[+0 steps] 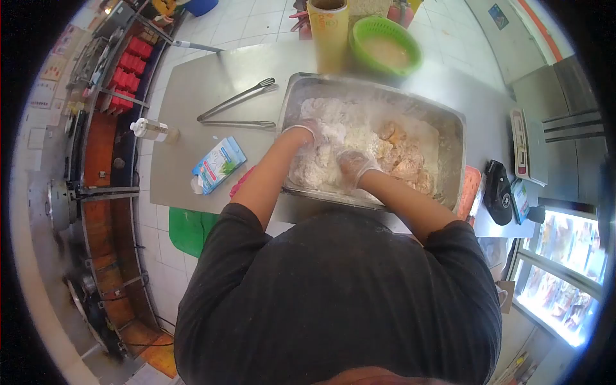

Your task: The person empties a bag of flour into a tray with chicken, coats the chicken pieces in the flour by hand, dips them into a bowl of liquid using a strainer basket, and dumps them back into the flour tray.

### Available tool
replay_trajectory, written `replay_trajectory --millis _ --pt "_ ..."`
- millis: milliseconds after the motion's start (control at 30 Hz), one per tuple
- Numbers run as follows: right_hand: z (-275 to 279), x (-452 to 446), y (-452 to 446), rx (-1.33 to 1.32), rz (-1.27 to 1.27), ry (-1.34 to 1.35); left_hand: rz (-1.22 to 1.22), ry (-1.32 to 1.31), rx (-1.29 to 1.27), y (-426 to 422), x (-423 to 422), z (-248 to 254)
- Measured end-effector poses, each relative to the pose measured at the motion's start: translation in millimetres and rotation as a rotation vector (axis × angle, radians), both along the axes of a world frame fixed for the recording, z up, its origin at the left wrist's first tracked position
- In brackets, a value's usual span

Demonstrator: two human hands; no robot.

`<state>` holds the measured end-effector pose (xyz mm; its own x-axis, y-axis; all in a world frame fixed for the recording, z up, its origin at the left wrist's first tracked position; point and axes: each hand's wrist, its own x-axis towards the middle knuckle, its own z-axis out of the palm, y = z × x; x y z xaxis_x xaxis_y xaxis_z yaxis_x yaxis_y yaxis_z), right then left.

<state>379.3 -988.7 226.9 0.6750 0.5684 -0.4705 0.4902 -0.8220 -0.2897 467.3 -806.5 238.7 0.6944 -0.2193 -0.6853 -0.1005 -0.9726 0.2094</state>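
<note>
A large metal tray [454,119] on the steel table holds white flour [353,119] and floured pieces of food. At the tray's left side, my left hand [310,133], in a clear plastic glove, is down in the flour among white-coated pieces [308,168]; its fingers are hidden. My right hand [355,168], gloved too, rests in the flour near the tray's middle, its fingertips buried. Just right of it lie browner, less coated pieces [407,157]. Whether either hand grips a piece cannot be made out.
Behind the tray stand a tall yellow container [329,38] and a green basket [410,58]. Tongs [237,99], a blue and white packet [219,165] and a bottle [151,130] lie or stand to the left. A black cap [497,192] sits right, beside a scale [523,144].
</note>
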Motion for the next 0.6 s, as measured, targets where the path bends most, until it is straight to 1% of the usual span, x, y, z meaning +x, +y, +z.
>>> replay_trajectory --millis 33,100,133,200,233,267,300,333,367,433,467,500,533,567,600 --pt "11 2 0 0.001 -0.001 -0.004 -0.001 -0.004 0.001 5 4 -9" --pt "35 7 -1 0.037 -0.031 -0.015 0.054 0.065 -0.117 16 9 -23" --pt "50 13 -3 0.039 -0.033 -0.016 0.051 0.065 -0.114 12 5 -11" --pt "73 28 -13 0.154 -0.254 0.038 -0.018 -0.141 -0.047 1 -7 8" --pt "68 36 -17 0.155 -0.258 0.043 -0.022 -0.136 -0.046 6 -5 -14" --pt "63 43 -22 0.139 -0.300 0.020 -0.074 -0.173 -0.067 16 0 -54" --pt "63 46 -25 0.123 -0.341 -0.006 -0.126 -0.213 -0.089 19 2 -61" --pt "62 42 -28 0.122 -0.344 -0.002 -0.128 -0.209 -0.089 21 6 -67" --pt "61 38 -30 0.141 -0.387 -0.063 -0.129 -0.207 -0.095 23 11 -72" --pt "65 35 -38 0.176 -0.471 -0.194 -0.133 -0.209 -0.109 18 21 -61" --pt "54 39 -44 0.173 -0.475 -0.196 -0.138 -0.208 -0.116 15 24 -56" --pt "35 46 -51 0.249 -0.526 -0.093 -0.146 -0.209 -0.121 13 27 -52" --pt "30 49 -53 0.328 -0.577 0.012 -0.156 -0.210 -0.118 15 28 -52" --pt "24 48 -56 0.332 -0.585 0.009 -0.243 -0.380 -0.163 19 27 -53" --pt "26 45 -57 0.354 -0.664 -0.058 -0.327 -0.549 -0.209 22 23 -52"
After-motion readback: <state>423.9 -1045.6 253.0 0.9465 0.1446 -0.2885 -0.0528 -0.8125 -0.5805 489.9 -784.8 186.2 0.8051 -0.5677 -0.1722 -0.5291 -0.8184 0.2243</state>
